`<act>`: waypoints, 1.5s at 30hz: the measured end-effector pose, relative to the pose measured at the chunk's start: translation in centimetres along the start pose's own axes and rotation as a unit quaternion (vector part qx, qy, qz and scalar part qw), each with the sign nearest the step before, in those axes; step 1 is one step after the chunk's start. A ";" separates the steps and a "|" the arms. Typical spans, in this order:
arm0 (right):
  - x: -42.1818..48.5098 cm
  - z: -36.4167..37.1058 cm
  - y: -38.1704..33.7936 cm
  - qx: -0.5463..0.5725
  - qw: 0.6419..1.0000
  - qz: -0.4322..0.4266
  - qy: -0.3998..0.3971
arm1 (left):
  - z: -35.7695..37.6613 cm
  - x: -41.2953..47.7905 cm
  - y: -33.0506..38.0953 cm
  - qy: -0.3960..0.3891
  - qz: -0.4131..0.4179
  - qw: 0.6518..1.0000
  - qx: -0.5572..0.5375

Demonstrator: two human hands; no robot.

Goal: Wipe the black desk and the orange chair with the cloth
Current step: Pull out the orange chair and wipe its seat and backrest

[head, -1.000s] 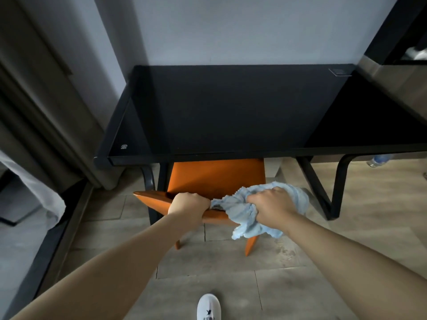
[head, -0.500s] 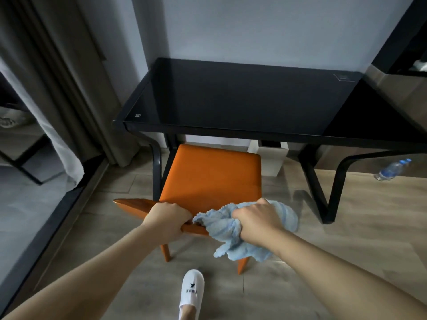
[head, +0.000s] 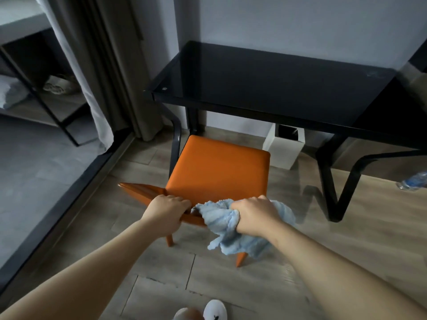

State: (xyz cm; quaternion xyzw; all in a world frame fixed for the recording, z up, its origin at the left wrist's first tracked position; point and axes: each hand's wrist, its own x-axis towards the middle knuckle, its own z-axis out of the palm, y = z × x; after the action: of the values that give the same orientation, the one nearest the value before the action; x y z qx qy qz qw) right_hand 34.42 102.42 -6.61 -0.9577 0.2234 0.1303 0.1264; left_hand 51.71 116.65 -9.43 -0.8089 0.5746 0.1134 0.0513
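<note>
Orange upholstery fills the middle of the head view: the orange chair (head: 218, 168) stands on the wooden floor (head: 346, 227) with its square seat out in front of the black desk (head: 272, 88), only the seat's far edge reaching the desk's front edge. The chair's backrest is the nearest part, a narrow orange bar running across under both hands, and two orange legs show below it. The left hand (head: 165, 214) is closed over the top of the backrest, fingers curled round its rim. The right hand (head: 255, 215) is clenched on the cloth (head: 227, 224), a pale blue towel bunched in the fist against the backrest's right half; loose folds hang below the hand and partly cover the right rear leg. Both forearms reach in bare from the bottom corners.

The desk has a dark glassy top and bent black metal legs, and stands against a pale wall (head: 300, 24). Under it, just right of the chair seat, sits a white bin (head: 280, 151) with a dark inside. A clear plastic bottle (head: 413, 182) lies on the floor at the right edge, well apart from the chair. Left of the desk hang a grey curtain (head: 115, 65) and a white sheer one (head: 92, 107), beside a dark floor track. At the bottom edge the toe of a white slipper (head: 215, 310) shows.
</note>
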 end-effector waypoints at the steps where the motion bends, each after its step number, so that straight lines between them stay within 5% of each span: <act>1: 0.0 0.0 0.1 0.008 1.000 0.001 0.000 | 0.0 0.0 0.2 0.004 -0.004 1.000 0.006; 7: -0.4 1.1 0.8 -0.008 0.998 -0.030 0.049 | 0.2 -0.7 1.2 0.019 -0.052 0.998 0.023; 13: -0.6 0.4 1.1 0.134 0.990 -0.013 0.047 | -1.2 -1.1 3.7 0.017 -0.108 0.982 -0.155; 19: -0.6 -2.6 7.1 0.430 0.900 0.041 0.057 | -2.8 1.0 8.0 0.067 -0.199 0.921 -0.328; 25: 1.0 -4.7 18.8 0.513 0.853 0.072 0.065 | -3.8 9.4 17.5 0.095 -0.239 0.875 -0.409; 37: 4.5 -4.1 29.4 0.509 0.854 0.102 -0.020 | -3.3 17.0 25.7 0.076 -0.324 0.866 -0.373; 45: 11.0 -4.9 29.8 0.351 0.934 0.018 -0.060 | -2.5 20.7 21.3 0.042 -0.321 0.907 -0.271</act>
State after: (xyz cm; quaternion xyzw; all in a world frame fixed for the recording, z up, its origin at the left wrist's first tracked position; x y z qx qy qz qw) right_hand 31.16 70.75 -10.83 -0.8388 0.2639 0.1031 0.4650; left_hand 38.45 90.02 -10.97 -0.9364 0.2328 0.2077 -0.1607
